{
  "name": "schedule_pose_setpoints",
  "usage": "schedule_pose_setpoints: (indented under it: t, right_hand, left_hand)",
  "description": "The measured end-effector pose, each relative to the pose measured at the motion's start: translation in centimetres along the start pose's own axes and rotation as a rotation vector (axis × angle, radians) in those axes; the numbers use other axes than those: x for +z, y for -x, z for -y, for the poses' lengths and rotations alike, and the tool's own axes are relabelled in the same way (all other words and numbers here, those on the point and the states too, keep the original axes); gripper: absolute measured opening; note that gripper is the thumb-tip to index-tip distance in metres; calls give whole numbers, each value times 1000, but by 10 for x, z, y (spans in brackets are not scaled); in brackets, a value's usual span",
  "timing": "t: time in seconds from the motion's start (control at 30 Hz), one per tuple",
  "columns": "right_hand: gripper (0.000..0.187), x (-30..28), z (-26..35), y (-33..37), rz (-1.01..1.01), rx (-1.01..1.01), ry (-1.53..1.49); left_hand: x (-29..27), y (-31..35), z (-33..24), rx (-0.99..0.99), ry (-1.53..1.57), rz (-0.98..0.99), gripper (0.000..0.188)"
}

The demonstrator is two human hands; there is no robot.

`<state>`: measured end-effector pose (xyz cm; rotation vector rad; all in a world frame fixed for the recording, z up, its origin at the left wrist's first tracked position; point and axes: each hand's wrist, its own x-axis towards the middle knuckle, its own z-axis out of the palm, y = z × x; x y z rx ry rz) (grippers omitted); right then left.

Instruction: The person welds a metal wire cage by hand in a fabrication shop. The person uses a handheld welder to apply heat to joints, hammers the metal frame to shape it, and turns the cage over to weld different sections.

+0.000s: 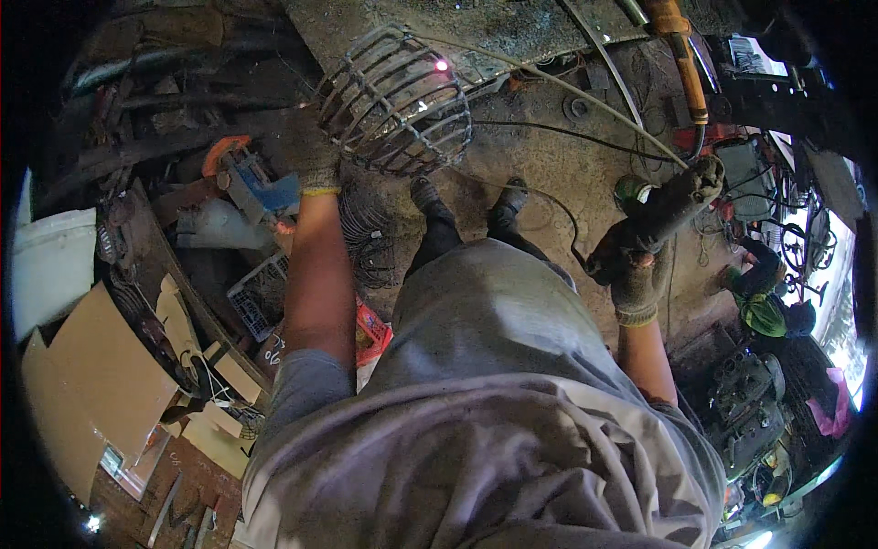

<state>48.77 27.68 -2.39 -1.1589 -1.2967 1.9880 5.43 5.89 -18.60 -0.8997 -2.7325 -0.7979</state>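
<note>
A round cage of welded metal bars (pixel 402 110) sits at the near edge of the worktop, with a small bright pink glowing spot on its upper right. My left hand (pixel 309 151), in a dirty knitted glove, is at the cage's left side; its fingers are dark and seem closed on the bars. My right hand (pixel 631 274), gloved too, is wrapped round a dark, worn electrode holder (pixel 672 203). From its jaw a long thin welding rod (pixel 558 80) reaches up and left to the top of the cage. A black cable (pixel 572 224) hangs from the holder.
An orange-handled tool (pixel 681 69) with a cord hangs off the worktop (pixel 512 23). Scrap metal, a blue clamp-like tool (pixel 265 188) and cardboard (pixel 101 384) crowd the left. A crouching person in green (pixel 761 306) is at right, near a dark machine part (pixel 750 403).
</note>
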Motion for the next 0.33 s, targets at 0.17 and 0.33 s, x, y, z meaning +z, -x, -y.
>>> schedule_pose_setpoints:
  t: [0.17, 0.33]
  right_hand:
    - [91, 9, 9, -2, 9, -29, 21]
    - [91, 10, 6, -1, 7, -52, 18]
  left_hand:
    - [-15, -2, -20, 44, -38, 46, 33]
    - [-23, -7, -31, -18, -52, 146, 41]
